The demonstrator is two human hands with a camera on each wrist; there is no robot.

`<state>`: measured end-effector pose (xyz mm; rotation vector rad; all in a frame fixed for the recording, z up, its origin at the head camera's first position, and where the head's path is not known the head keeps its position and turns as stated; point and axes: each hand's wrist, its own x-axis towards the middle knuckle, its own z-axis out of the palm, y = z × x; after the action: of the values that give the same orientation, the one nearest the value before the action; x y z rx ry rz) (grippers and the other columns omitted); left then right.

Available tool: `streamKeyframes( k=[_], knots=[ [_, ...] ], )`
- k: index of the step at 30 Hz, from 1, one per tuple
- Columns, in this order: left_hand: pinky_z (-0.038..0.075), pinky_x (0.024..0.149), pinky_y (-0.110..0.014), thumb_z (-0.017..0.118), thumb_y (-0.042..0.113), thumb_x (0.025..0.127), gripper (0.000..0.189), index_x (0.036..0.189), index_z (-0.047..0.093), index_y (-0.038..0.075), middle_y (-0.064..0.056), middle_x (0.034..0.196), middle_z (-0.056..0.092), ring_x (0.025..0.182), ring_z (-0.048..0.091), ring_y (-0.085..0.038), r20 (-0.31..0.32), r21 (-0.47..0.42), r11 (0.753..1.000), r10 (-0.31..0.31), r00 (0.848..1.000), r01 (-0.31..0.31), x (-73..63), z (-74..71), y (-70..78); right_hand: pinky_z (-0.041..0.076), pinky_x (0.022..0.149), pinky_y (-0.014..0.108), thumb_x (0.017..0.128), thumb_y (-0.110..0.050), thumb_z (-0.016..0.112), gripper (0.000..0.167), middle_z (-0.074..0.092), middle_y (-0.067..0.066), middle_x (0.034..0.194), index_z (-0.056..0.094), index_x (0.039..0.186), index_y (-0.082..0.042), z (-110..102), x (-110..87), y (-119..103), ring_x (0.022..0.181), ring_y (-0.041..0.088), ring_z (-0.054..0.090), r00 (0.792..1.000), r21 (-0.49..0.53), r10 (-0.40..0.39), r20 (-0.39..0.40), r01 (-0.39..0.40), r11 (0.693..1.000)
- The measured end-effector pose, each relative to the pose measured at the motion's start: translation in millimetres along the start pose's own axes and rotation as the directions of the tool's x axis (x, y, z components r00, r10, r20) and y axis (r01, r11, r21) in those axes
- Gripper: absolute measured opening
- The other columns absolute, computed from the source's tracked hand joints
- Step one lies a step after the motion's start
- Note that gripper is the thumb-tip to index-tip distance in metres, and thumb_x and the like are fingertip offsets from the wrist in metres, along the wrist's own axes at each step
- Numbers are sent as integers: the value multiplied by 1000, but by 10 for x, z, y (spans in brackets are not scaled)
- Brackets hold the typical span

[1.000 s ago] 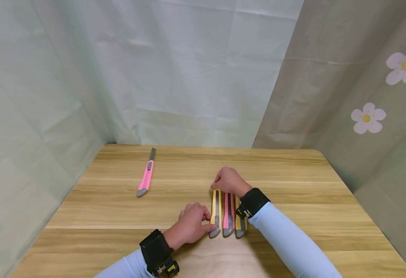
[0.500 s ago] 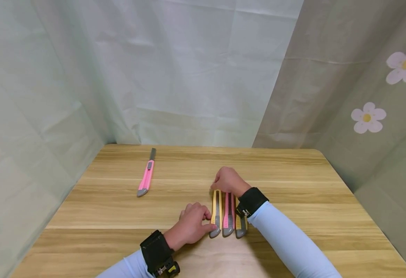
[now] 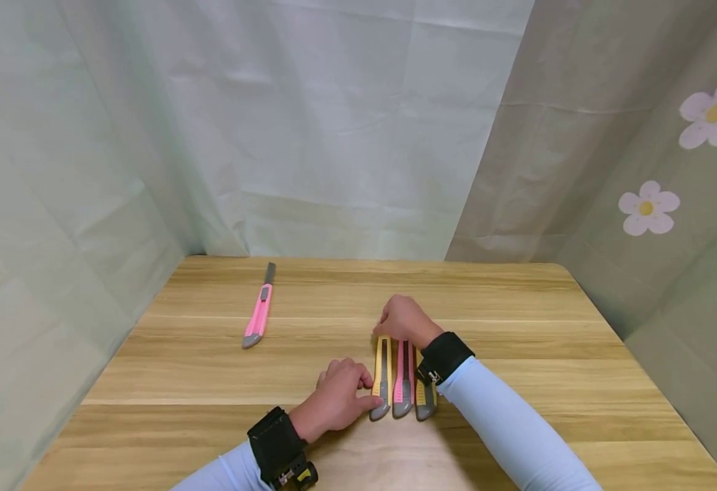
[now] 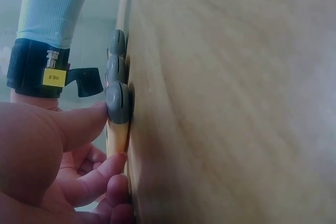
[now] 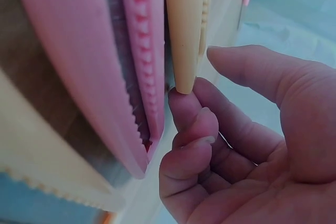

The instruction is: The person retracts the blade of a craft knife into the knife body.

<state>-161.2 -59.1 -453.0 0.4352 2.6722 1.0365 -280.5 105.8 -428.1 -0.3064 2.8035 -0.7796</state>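
Note:
Three utility knives lie side by side on the table: a yellow utility knife (image 3: 386,368) at the left, a pink utility knife (image 3: 403,375) in the middle and another yellow utility knife (image 3: 424,402) at the right. My left hand (image 3: 337,394) pinches the grey lower end of the left yellow one, thumb on the cap and a fingertip by its side. At that knife's far end, my right hand (image 3: 406,319) holds the tip with curled fingers and its thumb close by. The right hand and wrist partly cover the other two knives' far ends.
A second pink utility knife (image 3: 257,314) lies apart at the table's back left. The wooden table (image 3: 518,300) ends at hanging cloth (image 3: 346,136) behind and at both sides. Black wrist straps (image 3: 448,356) with small cameras sit on both wrists.

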Motion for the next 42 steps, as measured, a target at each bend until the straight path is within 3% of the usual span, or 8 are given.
streamKeyframes(
  k=[10,15,24,28,31,34,37,42],
  knots=[
    [36,72,-30,79,30,91,25,95,66,9,-3,90,54,88,45,-21,13,-54,998,18,1000,-17,31,-50,-66,31,42,21,88,-23,81,28,43,-6,52,74,65,-8,-20,26,12,48,12,43,1000,28,-11,-11,12,1000],
    [50,71,-32,71,19,96,16,101,67,4,-6,93,60,84,54,-19,-85,-64,998,19,996,-25,90,-225,-214,26,42,22,91,-27,78,35,38,-7,52,72,69,0,14,97,-33,47,11,37,998,106,-64,-27,66,992],
    [58,81,-45,59,10,99,23,113,67,-5,-18,104,66,92,62,-29,-325,75,989,-100,940,131,279,-981,-750,25,44,23,94,-29,77,36,34,-7,53,76,77,3,81,212,-233,49,12,34,993,132,-121,-19,122,984],
    [52,75,-48,57,14,98,31,120,63,-8,-26,107,60,92,57,-39,-382,154,952,-191,904,266,341,-1274,-1017,30,44,23,94,-29,75,34,52,1,55,77,80,2,71,224,-324,52,14,46,993,139,-120,1,119,983],
    [49,76,-53,57,21,99,39,124,54,-10,-30,110,52,98,51,-46,-368,184,906,-296,881,381,360,-1375,-1163,36,47,21,95,-29,75,32,69,10,67,79,83,0,76,231,-387,59,16,58,993,145,-118,16,114,983],
    [46,81,-58,59,23,98,45,123,48,-13,-33,110,48,102,47,-50,-355,189,880,-352,866,435,367,-1403,-1256,37,47,21,95,-29,75,31,71,11,70,80,84,0,97,251,-448,58,14,58,993,152,-112,38,105,983],
    [47,80,-58,60,23,97,46,121,45,-13,-33,106,49,100,49,-49,-351,181,872,-374,858,455,378,-1400,-1307,34,46,21,94,-29,76,32,65,6,63,80,83,0,123,278,-499,52,12,52,993,159,-108,56,98,982],
    [46,69,-43,65,22,96,45,117,43,-11,-23,92,53,86,54,-37,-312,146,876,-401,861,461,398,-1408,-1312,32,47,22,95,-32,74,38,52,-4,51,77,81,3,152,318,-552,47,10,45,991,130,-112,72,102,986]
  ],
)
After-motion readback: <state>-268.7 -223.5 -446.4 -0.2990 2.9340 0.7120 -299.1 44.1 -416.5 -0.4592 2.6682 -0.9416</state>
